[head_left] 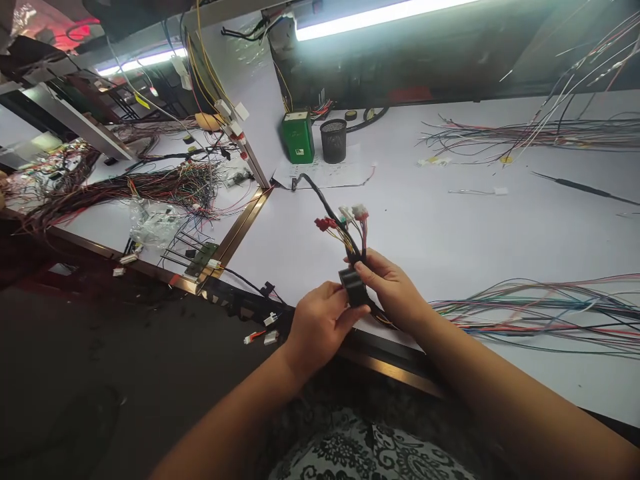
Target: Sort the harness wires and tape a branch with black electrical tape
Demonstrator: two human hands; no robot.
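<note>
"What surrounds the work on your feed?"

"Near the tabletop's (410,233) far left corner I see a green box (299,139) beside a mesh cup (333,141). Loose wires (555,135) lie toward the far right corner; a wire bundle (545,317) lies toward the near right, just beyond my right forearm (480,367)."

"And the harness (321,199)?"

"Above the near edge. My right grip (393,287) is clamped on it, my left grip (317,323) on a black tape roll (353,287)."

"Its look?"

"Black-sleeved and curving, with red connectors (326,224) and white connectors (359,212) fanned out."

Black tape roll (354,288), red connectors (325,224)
</note>
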